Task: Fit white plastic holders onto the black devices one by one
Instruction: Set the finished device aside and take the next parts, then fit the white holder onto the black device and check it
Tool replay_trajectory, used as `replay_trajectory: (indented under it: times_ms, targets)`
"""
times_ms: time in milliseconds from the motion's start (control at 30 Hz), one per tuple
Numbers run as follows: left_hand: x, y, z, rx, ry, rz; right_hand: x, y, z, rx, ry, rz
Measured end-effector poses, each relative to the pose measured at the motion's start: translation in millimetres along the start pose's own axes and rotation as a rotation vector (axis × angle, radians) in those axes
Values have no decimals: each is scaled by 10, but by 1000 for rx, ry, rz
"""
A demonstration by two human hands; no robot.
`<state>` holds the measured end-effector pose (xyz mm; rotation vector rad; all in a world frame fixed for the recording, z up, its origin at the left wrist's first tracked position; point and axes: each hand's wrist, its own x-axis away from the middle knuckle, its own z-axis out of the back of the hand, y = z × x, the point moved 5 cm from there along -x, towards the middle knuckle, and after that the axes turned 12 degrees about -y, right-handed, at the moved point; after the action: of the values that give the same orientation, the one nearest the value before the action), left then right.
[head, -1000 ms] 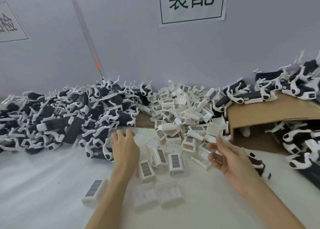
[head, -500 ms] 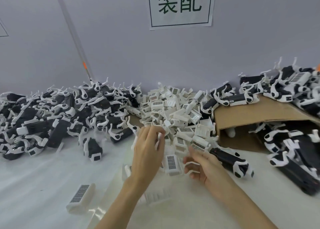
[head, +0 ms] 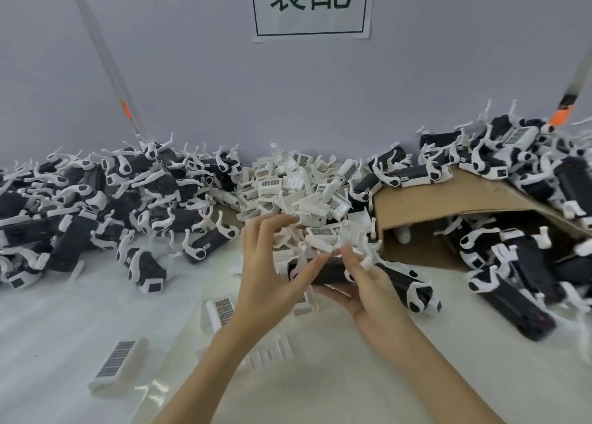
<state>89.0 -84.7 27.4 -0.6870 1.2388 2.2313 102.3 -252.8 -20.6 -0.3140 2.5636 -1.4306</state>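
My right hand [head: 368, 289] grips a black device [head: 330, 271] from below, just above the table in front of the pile of white plastic holders [head: 304, 193]. My left hand [head: 269, 273] is at the device's left end, its thumb lying on the black body. Its curled fingers pinch a white holder [head: 286, 236] there; motion blur hides how the holder sits on the device. Another black device [head: 407, 290] with white fittings lies on the table just right of my right hand.
A heap of black devices with white fittings [head: 96, 199] fills the left. A cardboard box [head: 448, 199] on its side at the right has more devices on and inside it. Loose holders [head: 118, 362] lie on the white table near me.
My left hand came back from the left heap to the holder pile and picked up a holder. My right hand took up a black device. Both hands have met at the centre.
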Motion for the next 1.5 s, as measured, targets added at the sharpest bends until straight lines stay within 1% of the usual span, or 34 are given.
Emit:
replay_trajectory:
  times_ms: [33, 100, 167, 267, 367, 433, 567, 633, 733, 800, 833, 900, 967, 1067, 1167, 1200, 1233, 1267, 1333, 1433, 1467, 1500]
  targets:
    - [0, -62, -10, 2, -45, 35, 6, -33, 11, -20, 23, 26]
    - [15, -172, -55, 88, -144, 147, 10, -87, 46, -56, 54, 51]
    - [36, -257, -112, 201, -197, 268, 8, -116, 66, -89, 37, 49]
    - [39, -336, -155, 346, -183, 416, -3, -133, 42, -69, -67, 29]
    - [37, -369, -130, 433, -137, 479, 5, -139, 11, -18, -122, 30]
    - [41, -379, -99, 477, -119, 490, 9, -122, 7, -23, -132, 46]
    - [36, -388, -109, 481, -250, 504, 10, -103, -34, -32, -168, 67]
    - [22, -382, -89, 486, -235, 490, 12, -97, -54, -30, -204, 44]
    - [-3, -385, -13, 529, -211, 443, 36, -95, -67, -44, -303, -80]
    - [-16, -417, 24, 577, -277, 406, 59, -108, -67, -47, -346, -194]
    - [-18, -421, 31, 613, -323, 389, 66, -110, -51, -61, -337, -238]
    - [-10, -399, 23, 698, -400, 359, 74, -95, 0, -126, -267, -290]
    - [5, -380, -9, 759, -431, 340, 76, -39, 28, -208, -208, -312]
    - [-19, -384, -45, 820, -376, 376, 67, -3, 13, -255, -200, -320]
    - [-62, -419, -66, 989, -208, 479, 74, -8, -52, -335, -290, -314]
    - [-65, -434, -63, 1039, -153, 522, 63, -2, -61, -358, -293, -298]
    - [-65, -443, -60, 1048, -125, 551, 46, 9, -52, -339, -277, -266]
    - [-59, -448, -56, 1022, -121, 570, 27, 22, -34, -256, -246, -225]
    - [-40, -459, -56, 947, -119, 597, 5, 29, -3, 63, -167, -128]
    - [-23, -443, -54, 817, -145, 569, 46, -30, -43, 570, -84, 45]
    - [-19, -443, -43, 768, -150, 555, 59, -55, -57, 676, -72, 110]
    - [-13, -449, -25, 726, -147, 547, 68, -76, -65, 731, -69, 166]
